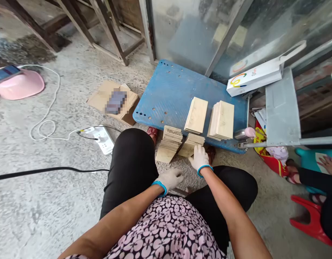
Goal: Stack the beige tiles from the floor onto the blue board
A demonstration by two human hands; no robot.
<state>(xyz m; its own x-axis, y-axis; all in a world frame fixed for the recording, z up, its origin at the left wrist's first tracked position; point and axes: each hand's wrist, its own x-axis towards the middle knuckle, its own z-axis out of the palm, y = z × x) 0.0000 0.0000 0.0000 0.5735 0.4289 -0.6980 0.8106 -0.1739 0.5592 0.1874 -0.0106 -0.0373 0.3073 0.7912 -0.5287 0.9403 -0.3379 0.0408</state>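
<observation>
My right hand (pixel 200 158), in a pale glove with a blue cuff, is at the near stack of thin wooden boards (pixel 188 146). Its fingers lie over the front board's right edge and the thumb is lower down, closed on that board. My left hand (pixel 170 178), gloved the same way, hovers by my left thigh, fingers loosely bent and apart, holding nothing. Beside the near stack leans another fanned stack of boards (pixel 168 144). Two more stacks, one on the left (pixel 196 115) and one on the right (pixel 222 120), lie on the blue plastic platform (pixel 171 91).
A pink-capped bottle (pixel 245 133) lies at the platform's right edge. A white bag (pixel 254 77) rests behind it. On the left are a cardboard box (pixel 99 98), a power strip (pixel 103 139) with cables, and a pink visor (pixel 27 85). Another person's hand (pixel 328 164) shows at right near a red stool (pixel 308 219).
</observation>
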